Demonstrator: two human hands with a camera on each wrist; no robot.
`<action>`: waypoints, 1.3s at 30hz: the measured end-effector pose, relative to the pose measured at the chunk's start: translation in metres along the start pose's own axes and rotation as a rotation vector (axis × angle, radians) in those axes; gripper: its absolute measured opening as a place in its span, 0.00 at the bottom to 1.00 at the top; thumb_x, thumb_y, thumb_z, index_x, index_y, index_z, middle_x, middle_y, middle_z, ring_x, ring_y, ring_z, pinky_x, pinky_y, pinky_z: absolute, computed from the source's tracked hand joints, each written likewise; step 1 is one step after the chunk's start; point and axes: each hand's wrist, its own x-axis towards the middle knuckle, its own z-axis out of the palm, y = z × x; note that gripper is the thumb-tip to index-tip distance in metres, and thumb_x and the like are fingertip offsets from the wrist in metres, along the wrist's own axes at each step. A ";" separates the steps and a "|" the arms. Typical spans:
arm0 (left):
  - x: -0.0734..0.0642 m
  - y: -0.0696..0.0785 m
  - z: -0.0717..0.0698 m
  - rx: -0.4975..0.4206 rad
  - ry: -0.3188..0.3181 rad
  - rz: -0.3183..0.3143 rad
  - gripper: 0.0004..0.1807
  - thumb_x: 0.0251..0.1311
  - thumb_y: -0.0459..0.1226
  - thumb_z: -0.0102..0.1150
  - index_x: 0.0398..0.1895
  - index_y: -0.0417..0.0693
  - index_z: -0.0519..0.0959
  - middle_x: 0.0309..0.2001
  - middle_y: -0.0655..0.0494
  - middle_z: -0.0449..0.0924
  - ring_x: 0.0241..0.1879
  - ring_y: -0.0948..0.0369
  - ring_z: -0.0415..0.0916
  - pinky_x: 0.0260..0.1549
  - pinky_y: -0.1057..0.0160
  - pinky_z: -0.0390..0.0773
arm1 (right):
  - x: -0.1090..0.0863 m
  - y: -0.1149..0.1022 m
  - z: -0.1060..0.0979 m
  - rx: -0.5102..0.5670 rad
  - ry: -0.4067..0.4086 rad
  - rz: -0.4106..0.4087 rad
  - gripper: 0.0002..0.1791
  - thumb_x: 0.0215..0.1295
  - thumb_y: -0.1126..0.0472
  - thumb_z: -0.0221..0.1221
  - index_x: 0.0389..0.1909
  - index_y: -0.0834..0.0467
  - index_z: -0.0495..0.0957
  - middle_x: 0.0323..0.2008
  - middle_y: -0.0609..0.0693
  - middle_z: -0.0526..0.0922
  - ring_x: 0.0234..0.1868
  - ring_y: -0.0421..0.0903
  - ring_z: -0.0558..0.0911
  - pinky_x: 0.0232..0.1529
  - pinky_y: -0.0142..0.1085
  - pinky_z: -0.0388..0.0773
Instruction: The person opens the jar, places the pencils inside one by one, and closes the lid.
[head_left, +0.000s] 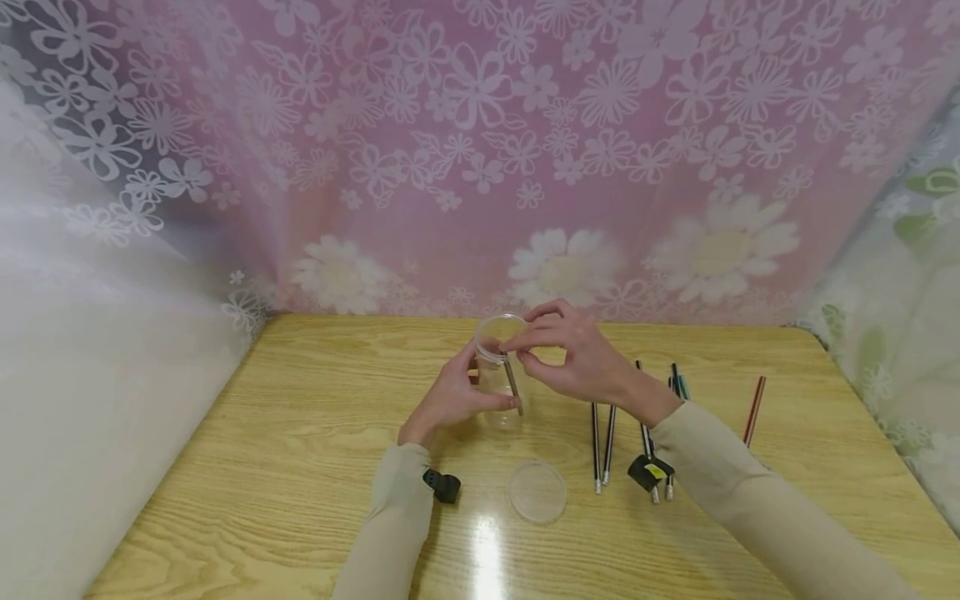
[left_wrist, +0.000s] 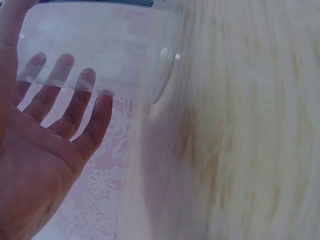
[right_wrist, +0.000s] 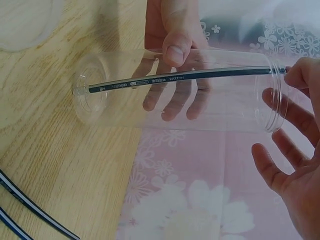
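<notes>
A clear, cylindrical plastic jar with a ridged rim sits near the middle of my head view, uncapped, mouth upward; I cannot tell whether its base touches the tabletop. Inside it, slanting from base to mouth, is a dark, striped pencil with pale lettering.

At the jar's eight-to-nine o'clock, the person's left hand grips it, thumb on the near side, the other fingers spread behind the clear wall. At two to three o'clock, the right hand reaches to the rim; as far as I can make out, thumb and a fingertip pinch the pencil's upper end, the other fingers spread apart.

Farther out, a clear, round, flat plastic lid lies between five and six o'clock. Two black pencils with pale ends lie at four. Between three and four, more dark pencils and a teal pencil are partly hidden by the right arm. A red pencil is at three. All lie on the yellow wood-grain tabletop.

I judge the work to be early: one pencil is in the jar, several remain outside, and the lid is off.
</notes>
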 end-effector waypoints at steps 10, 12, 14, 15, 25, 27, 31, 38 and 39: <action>-0.002 -0.003 0.002 0.015 0.015 0.020 0.44 0.49 0.51 0.81 0.70 0.72 0.67 0.69 0.65 0.70 0.65 0.55 0.71 0.63 0.42 0.70 | -0.006 0.003 -0.001 0.063 0.044 0.035 0.20 0.62 0.69 0.67 0.56 0.56 0.85 0.49 0.52 0.89 0.54 0.50 0.82 0.48 0.48 0.82; -0.002 -0.003 0.003 0.008 0.021 0.022 0.44 0.49 0.51 0.81 0.69 0.73 0.68 0.70 0.65 0.70 0.65 0.56 0.71 0.63 0.42 0.70 | -0.010 0.005 -0.004 0.095 0.061 0.078 0.22 0.63 0.70 0.67 0.58 0.57 0.83 0.52 0.51 0.88 0.55 0.49 0.83 0.50 0.46 0.82; -0.002 -0.003 0.003 0.008 0.025 0.022 0.45 0.48 0.51 0.81 0.70 0.77 0.67 0.70 0.64 0.70 0.65 0.57 0.71 0.64 0.43 0.70 | -0.017 0.007 -0.009 0.104 0.071 0.131 0.23 0.63 0.70 0.67 0.60 0.56 0.82 0.55 0.51 0.87 0.56 0.48 0.83 0.51 0.45 0.83; -0.002 -0.003 0.004 0.006 0.025 0.024 0.45 0.48 0.50 0.81 0.70 0.78 0.67 0.70 0.64 0.71 0.65 0.56 0.71 0.63 0.43 0.70 | -0.021 0.008 -0.012 0.098 0.074 0.163 0.24 0.64 0.70 0.66 0.61 0.55 0.82 0.56 0.51 0.86 0.57 0.48 0.83 0.52 0.44 0.83; -0.002 0.001 0.005 0.022 0.025 0.027 0.46 0.48 0.49 0.82 0.70 0.82 0.66 0.68 0.67 0.70 0.67 0.54 0.69 0.66 0.43 0.69 | -0.076 0.024 -0.047 -0.004 0.097 0.435 0.24 0.70 0.66 0.64 0.65 0.48 0.79 0.55 0.51 0.86 0.54 0.33 0.80 0.50 0.33 0.80; -0.001 0.001 0.006 0.017 0.028 0.043 0.46 0.48 0.48 0.82 0.70 0.81 0.66 0.68 0.67 0.71 0.66 0.54 0.69 0.65 0.43 0.69 | -0.086 0.028 -0.054 -0.022 0.122 0.469 0.23 0.70 0.65 0.64 0.64 0.50 0.79 0.53 0.54 0.86 0.52 0.23 0.77 0.48 0.25 0.78; 0.001 0.002 0.006 -0.002 0.042 0.067 0.46 0.48 0.46 0.82 0.70 0.77 0.66 0.67 0.68 0.72 0.65 0.56 0.70 0.63 0.44 0.71 | -0.106 0.036 -0.065 -0.053 0.186 0.526 0.21 0.69 0.66 0.64 0.63 0.55 0.81 0.51 0.60 0.86 0.50 0.15 0.72 0.46 0.16 0.72; 0.002 0.002 0.008 -0.012 0.053 0.070 0.44 0.49 0.44 0.82 0.69 0.74 0.68 0.67 0.65 0.73 0.63 0.58 0.70 0.62 0.45 0.72 | -0.135 0.046 -0.084 -0.114 0.217 0.648 0.20 0.72 0.60 0.62 0.63 0.55 0.80 0.52 0.62 0.84 0.45 0.13 0.71 0.40 0.13 0.71; 0.002 0.002 0.008 -0.013 0.054 0.067 0.44 0.49 0.44 0.82 0.69 0.74 0.68 0.67 0.65 0.73 0.64 0.58 0.70 0.63 0.44 0.71 | -0.138 0.047 -0.086 -0.123 0.220 0.669 0.20 0.72 0.59 0.62 0.64 0.55 0.80 0.52 0.62 0.84 0.45 0.13 0.71 0.39 0.13 0.71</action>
